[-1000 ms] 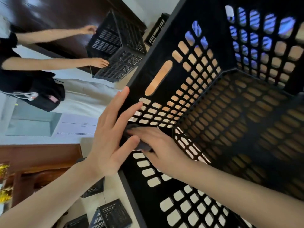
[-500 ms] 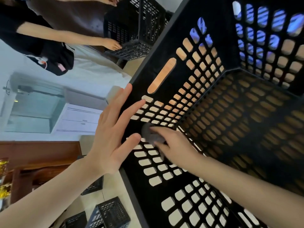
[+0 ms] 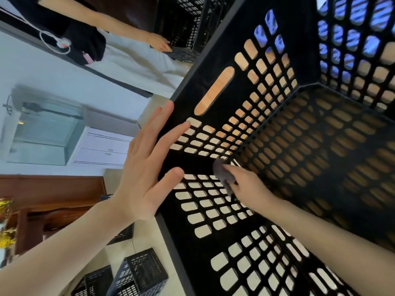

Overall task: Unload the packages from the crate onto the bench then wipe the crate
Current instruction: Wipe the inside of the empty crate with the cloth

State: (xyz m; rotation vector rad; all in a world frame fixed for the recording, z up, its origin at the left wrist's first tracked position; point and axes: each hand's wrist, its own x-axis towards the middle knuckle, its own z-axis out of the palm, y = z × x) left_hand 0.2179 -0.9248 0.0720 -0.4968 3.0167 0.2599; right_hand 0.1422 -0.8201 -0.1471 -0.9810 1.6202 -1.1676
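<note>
Nearest, my right forearm reaches into the crate (image 3: 213, 60), whose open mouth faces me and fills the right of the view; no packages show inside it. My right hand (image 3: 250, 189) pinches a small dark grey cloth (image 3: 222, 174) against the inner corner where two perforated walls meet, close to the crate's base grid. My left hand (image 3: 145, 174) lies released, fingers straight and spread, flat on the outer rim at that same corner, thumb over the edge, bracing the crate. I judge the crate to be light, stiff moulded plastic. Its lattice of holes is likely to snag a soft cloth, and its smooth rim is liable to slide under a flat palm. The long handle slot (image 3: 214, 91) in the left wall looks the surest place to take hold. What the crate rests on I cannot tell. Beyond, small dark crates (image 3: 136, 272) lie on the floor; farther off, another person's hand (image 3: 160, 44) touches a second crate (image 3: 183, 24).
</note>
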